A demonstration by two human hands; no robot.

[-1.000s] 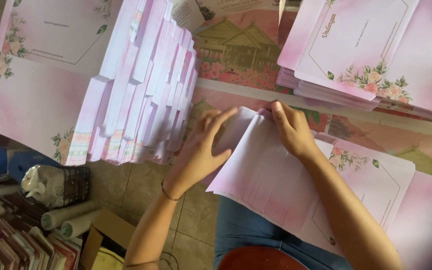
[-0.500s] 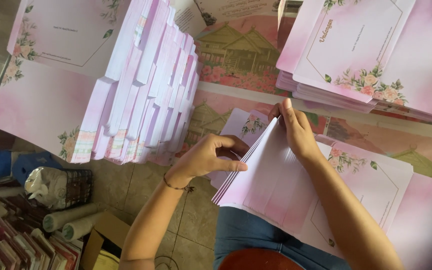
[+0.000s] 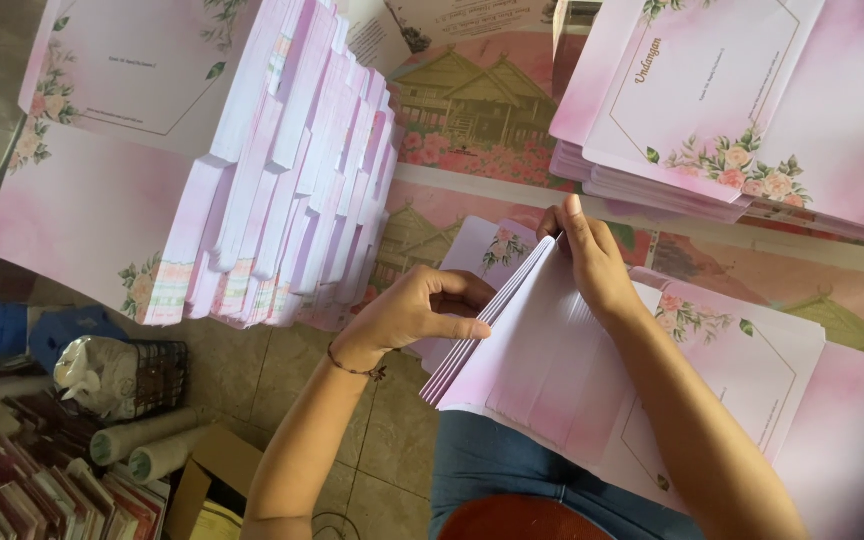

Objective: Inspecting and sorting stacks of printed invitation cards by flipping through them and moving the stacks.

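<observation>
In the head view, a bundle of pink folded sheets point(image 3: 542, 350) lay tilted on the person's lap and the table edge, its long axis running from lower left to upper right, the fanned edges facing left. The left hand point(image 3: 414, 312) was curled, thumb and fingers pinching the sheets' edges. The right hand point(image 3: 589, 262) lay nearly flat, fingers extended, pressing the bundle's upper end. A tall stack of folded cards point(image 3: 292, 170) stood just left; flowered envelopes point(image 3: 742, 120) lay upper right.
</observation>
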